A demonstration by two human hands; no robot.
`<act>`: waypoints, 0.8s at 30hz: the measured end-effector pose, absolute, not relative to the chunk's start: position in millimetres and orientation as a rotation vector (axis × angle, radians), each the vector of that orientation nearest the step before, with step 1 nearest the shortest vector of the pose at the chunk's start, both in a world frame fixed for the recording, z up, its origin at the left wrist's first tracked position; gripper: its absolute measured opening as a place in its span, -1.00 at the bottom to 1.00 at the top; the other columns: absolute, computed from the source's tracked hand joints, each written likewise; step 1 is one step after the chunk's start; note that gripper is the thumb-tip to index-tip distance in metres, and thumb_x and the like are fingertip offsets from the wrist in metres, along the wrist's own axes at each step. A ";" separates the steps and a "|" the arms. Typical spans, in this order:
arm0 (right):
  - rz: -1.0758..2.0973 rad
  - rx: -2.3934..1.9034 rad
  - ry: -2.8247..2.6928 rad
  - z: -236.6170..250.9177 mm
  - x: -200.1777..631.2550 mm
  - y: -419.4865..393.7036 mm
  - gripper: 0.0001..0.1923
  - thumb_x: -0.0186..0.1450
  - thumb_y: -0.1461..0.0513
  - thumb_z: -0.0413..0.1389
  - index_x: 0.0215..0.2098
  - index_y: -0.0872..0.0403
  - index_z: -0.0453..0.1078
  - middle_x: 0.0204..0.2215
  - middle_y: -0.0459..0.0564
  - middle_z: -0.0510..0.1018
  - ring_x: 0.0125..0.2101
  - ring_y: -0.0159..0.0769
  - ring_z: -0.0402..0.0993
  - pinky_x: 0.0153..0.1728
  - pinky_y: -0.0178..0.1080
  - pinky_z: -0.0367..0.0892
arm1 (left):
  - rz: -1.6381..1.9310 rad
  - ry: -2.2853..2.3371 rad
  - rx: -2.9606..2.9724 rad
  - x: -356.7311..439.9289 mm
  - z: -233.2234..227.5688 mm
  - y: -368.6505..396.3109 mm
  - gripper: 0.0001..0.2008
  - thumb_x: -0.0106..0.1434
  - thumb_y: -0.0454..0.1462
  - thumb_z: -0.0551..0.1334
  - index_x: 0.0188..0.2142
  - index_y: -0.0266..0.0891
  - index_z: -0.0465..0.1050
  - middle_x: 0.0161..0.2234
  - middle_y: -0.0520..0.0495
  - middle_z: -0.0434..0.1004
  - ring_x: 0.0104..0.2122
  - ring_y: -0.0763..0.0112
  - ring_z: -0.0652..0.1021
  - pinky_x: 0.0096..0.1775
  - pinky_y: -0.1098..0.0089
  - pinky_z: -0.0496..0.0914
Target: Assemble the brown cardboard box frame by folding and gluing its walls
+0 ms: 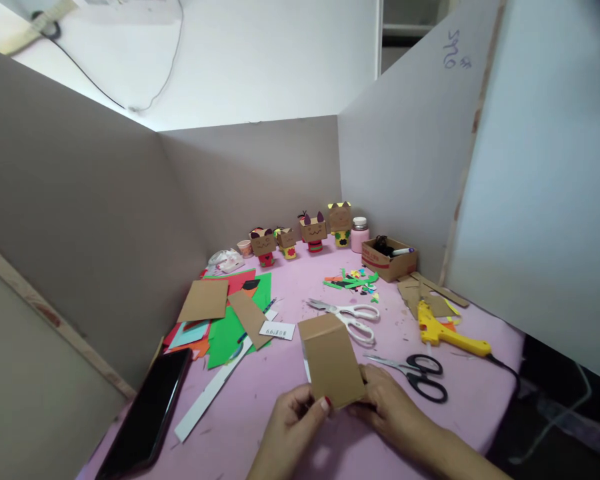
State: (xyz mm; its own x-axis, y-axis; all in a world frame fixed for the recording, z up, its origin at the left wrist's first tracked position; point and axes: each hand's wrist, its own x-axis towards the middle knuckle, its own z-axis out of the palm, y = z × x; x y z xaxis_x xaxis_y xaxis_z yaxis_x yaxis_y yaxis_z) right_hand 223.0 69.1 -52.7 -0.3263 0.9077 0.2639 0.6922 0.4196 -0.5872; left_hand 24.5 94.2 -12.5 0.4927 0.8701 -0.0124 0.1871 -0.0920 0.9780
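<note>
Both hands grip a cardboard box (330,360) at its near end, low on the pink counter (290,280). Left hand (293,417) pinches the near-left corner, thumb on top; right hand (387,407) is closed on the near-right edge. Box lies tilted, far end raised (open or sealed: can't tell). White scissors (353,319) just beyond, black scissors (420,375) to the right, glue gun (445,333) farther right, phone (147,413) at left.

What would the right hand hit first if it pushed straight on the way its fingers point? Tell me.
The right hand points left, fingers already touching the cardboard box. Straight on it would meet the box first, then probably the left hand gripping the other side; depth is hard to judge.
</note>
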 end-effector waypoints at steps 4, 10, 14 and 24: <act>0.507 -1.353 -2.114 -49.9 225.4 66.2 -0.79 0.32 0.25 0.06 -0.22 -0.09 0.53 -0.27 -0.02 0.47 -0.20 -0.20 0.35 -0.19 -0.20 0.22 | 0.765 1.046 1.797 19.6 -2.9 99.5 -0.71 0.11 -0.11 0.25 -0.52 -0.32 0.47 -0.51 -0.03 0.39 -0.44 0.35 0.34 -0.37 0.41 0.18; 0.522 -1.344 -2.171 -41.6 234.3 55.4 -0.83 0.32 0.24 0.09 -0.31 -0.06 0.54 -0.31 -0.03 0.48 -0.22 -0.22 0.35 -0.23 -0.21 0.21 | 0.719 1.133 1.873 22.1 -22.4 98.4 -0.80 0.14 -0.26 0.17 -0.39 -0.33 0.54 -0.41 -0.12 0.57 -0.36 0.25 0.48 -0.32 0.39 0.29; 0.518 -1.337 -2.210 -39.5 238.6 54.6 -0.84 0.32 0.23 0.09 -0.25 -0.09 0.53 -0.26 -0.01 0.49 -0.20 -0.22 0.36 -0.21 -0.19 0.20 | 0.696 1.147 1.905 26.2 -25.6 98.9 -0.81 0.13 -0.33 0.14 -0.40 -0.29 0.55 -0.43 -0.08 0.60 -0.36 0.26 0.52 -0.30 0.40 0.34; 0.505 -1.346 -2.261 -37.4 242.1 55.1 -0.80 0.35 0.22 0.04 -0.20 -0.08 0.52 -0.27 0.01 0.48 -0.24 -0.19 0.36 -0.23 -0.13 0.22 | 0.646 1.152 1.989 27.1 -24.2 107.7 -0.81 0.12 -0.35 0.15 -0.38 -0.28 0.56 -0.38 -0.08 0.62 -0.37 0.28 0.53 -0.32 0.43 0.34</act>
